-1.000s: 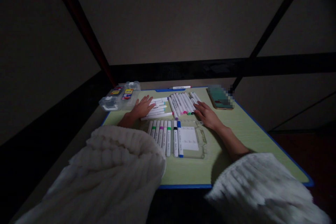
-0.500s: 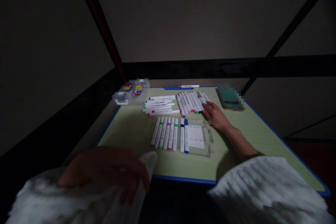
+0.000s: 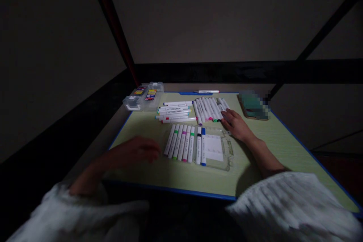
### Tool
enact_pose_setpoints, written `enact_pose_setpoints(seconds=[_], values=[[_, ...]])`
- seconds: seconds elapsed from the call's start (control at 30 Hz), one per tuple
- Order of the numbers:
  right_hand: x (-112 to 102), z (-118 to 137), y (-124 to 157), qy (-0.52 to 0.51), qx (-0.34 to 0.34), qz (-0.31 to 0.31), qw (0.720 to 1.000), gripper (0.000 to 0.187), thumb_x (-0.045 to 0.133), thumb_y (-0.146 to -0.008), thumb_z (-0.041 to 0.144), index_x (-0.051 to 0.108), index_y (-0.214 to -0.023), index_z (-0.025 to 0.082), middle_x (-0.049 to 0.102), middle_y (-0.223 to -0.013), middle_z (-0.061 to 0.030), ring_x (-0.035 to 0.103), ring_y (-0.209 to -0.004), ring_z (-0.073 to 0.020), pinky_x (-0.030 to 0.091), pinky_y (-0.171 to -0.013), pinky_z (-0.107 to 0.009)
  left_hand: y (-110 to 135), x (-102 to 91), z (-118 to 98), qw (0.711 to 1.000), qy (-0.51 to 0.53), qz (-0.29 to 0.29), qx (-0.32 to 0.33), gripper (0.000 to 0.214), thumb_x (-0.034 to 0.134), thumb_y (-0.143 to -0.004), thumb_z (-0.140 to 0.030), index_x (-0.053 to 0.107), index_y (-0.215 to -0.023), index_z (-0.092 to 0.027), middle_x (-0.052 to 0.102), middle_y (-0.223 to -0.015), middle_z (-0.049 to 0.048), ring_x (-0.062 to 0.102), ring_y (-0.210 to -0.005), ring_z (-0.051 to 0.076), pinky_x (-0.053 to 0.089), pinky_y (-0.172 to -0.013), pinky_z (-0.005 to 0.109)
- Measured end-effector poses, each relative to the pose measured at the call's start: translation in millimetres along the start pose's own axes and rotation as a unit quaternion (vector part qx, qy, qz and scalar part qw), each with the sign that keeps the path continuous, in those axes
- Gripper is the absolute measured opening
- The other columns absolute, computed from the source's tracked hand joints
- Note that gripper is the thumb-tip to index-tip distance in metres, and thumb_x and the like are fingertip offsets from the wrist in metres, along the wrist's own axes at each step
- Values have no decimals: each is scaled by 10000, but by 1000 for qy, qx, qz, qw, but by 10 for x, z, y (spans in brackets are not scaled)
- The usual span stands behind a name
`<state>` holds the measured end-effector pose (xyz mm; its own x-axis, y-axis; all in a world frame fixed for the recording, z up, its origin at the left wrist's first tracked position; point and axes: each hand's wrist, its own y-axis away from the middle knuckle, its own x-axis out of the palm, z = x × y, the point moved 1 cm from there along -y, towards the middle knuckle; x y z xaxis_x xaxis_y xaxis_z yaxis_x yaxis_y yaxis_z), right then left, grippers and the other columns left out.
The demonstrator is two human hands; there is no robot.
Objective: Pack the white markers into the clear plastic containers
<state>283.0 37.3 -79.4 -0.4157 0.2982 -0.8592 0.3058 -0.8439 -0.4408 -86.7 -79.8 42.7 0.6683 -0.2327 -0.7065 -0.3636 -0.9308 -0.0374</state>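
My left hand (image 3: 138, 149), a little blurred, hovers over the left part of the table, just left of an open clear plastic case (image 3: 227, 164). Its fingers reach forward with nothing visible in them. In the case lie several white markers (image 3: 178, 143) with coloured bands, plus a blue-capped marker (image 3: 203, 147) beside a white card (image 3: 214, 147). My right hand (image 3: 236, 124) rests with fingers extended against the right end of a row of markers (image 3: 205, 109); its fingertips partly cover the last ones. Left of that row, a stack of sideways markers (image 3: 174, 113) lies on the table.
A clear latched case (image 3: 141, 98) with colourful labels sits at the far left corner. One marker (image 3: 208, 92) lies along the back edge. A phone-like teal slab (image 3: 253, 106) lies at the back right. The green table (image 3: 278, 151) has a blue rim.
My left hand has risen and moved forward from the front edge, away from the white cloth-like material it was at. My right hand stays by the marker row. The view has shifted slightly.
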Motion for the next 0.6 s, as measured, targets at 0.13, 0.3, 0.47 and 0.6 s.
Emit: enact_pose_setpoints(seconds=[0.13,0.3,0.47,0.6], values=[[-33,24,0,-4,-4,3,1000,457,338,-885,384,526,-1199,111,492,-1254,-196,437,-1190,-313,374,-985,-481,-617,179,88,991,-73,-113,-3,190,456,-799,-200,602,-712,-115,622,-695,23,566,-671,134,435,-649,242],[-92,57,-10,6,2,26,1000,484,321,-897,399,522,-1203,82,477,-1264,-209,423,-1208,-309,360,-1008,-463,-1166,453,269,967,-166,-188,40,188,405,-768,-105,588,-731,-116,595,-746,51,537,-713,156,421,-721,283],[-178,137,-30,8,12,10,1000,450,333,-900,390,555,-1157,94,496,-1238,-202,447,-1185,-299,372,-998,-455,-1146,563,366,958,-246,-110,103,150,459,-801,-164,603,-785,-126,596,-804,59,542,-765,175,430,-738,293],[-261,231,-50,20,16,-19,999,416,364,-892,368,567,-1130,94,505,-1221,-196,483,-1130,-300,396,-969,-457,-1068,516,331,947,-297,-47,110,168,458,-840,-183,615,-860,-130,610,-889,69,552,-882,203,433,-798,318]])
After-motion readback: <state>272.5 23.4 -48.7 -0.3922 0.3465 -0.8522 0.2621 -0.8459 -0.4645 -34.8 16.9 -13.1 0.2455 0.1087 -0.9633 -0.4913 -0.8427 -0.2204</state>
